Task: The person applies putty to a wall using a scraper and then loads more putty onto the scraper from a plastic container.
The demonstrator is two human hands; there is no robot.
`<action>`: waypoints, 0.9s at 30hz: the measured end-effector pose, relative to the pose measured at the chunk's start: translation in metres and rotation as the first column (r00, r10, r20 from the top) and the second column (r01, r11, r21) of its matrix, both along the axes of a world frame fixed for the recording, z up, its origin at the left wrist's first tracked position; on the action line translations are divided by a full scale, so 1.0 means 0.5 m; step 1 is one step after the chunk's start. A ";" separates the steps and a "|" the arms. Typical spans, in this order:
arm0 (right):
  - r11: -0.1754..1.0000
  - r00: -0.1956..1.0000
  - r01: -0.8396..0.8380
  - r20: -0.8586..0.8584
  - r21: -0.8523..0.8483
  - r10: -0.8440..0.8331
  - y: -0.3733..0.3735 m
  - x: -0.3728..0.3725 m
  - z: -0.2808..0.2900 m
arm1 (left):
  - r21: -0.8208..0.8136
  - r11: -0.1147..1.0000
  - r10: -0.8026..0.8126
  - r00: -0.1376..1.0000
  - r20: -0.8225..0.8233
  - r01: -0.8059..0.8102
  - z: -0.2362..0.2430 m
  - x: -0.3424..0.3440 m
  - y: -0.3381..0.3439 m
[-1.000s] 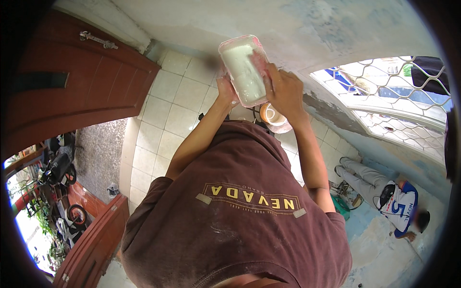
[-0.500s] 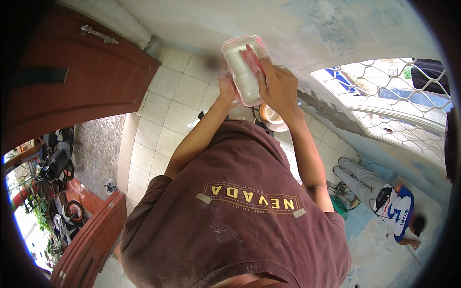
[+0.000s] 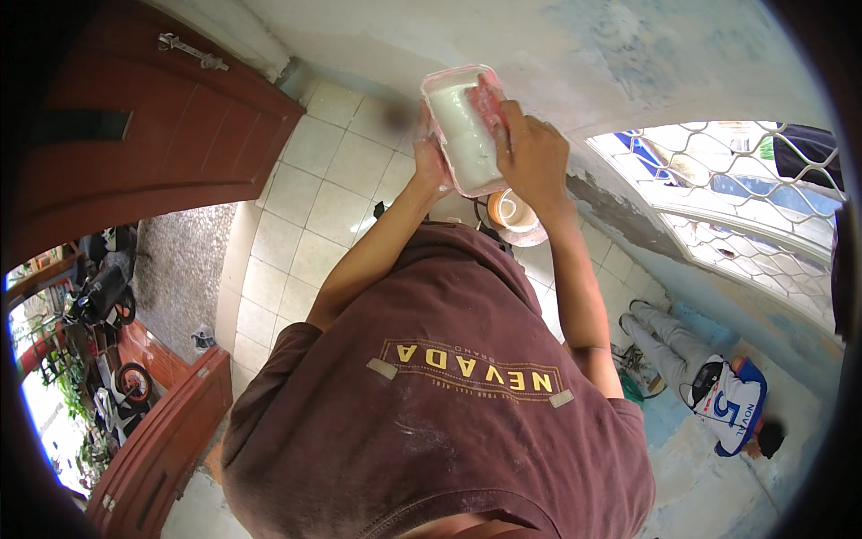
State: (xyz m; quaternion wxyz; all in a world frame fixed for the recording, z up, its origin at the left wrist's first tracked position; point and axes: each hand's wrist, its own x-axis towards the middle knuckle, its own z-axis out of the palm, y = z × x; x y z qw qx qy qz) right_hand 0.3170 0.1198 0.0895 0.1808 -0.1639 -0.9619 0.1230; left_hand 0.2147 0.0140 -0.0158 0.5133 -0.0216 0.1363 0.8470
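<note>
My left hand (image 3: 431,163) grips the left side of a rectangular clear plastic tub (image 3: 428,87), holding it up in front of the wall. White paste (image 3: 463,130) fills much of the tub. My right hand (image 3: 539,154) is closed on a red spreader (image 3: 486,101), which is smeared with the paste. The spreader's blade lies inside the tub along its right side, touching the paste. Part of the spreader is hidden by my right fingers. Paste marks show on my left hand.
An orange bucket (image 3: 508,212) stands on the tiled floor (image 3: 310,193) below the tub. A patchy plastered wall (image 3: 539,54) is ahead, with a grilled window (image 3: 754,189) at right. Another person (image 3: 718,386) works at far right. A brown door (image 3: 171,171) and motorbikes (image 3: 112,287) are left.
The spreader has shifted from the middle of the paste to the tub's right side and lies flatter. The tub has moved slightly right. The other person's outstretched arm has drawn in.
</note>
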 end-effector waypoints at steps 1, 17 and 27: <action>1.000 0.999 0.010 -0.035 0.005 -0.010 0.006 0.000 0.009 | -0.008 1.000 -0.002 1.000 0.018 0.003 0.003 0.001 0.001; 0.994 0.992 0.097 0.077 0.044 -0.100 -0.007 0.002 0.009 | 0.066 0.998 -0.011 1.000 0.001 0.010 -0.013 -0.006 0.001; 0.995 0.996 0.089 0.003 -0.046 -0.089 -0.003 0.007 0.013 | 0.012 1.000 0.016 0.999 0.028 -0.016 -0.013 -0.005 -0.004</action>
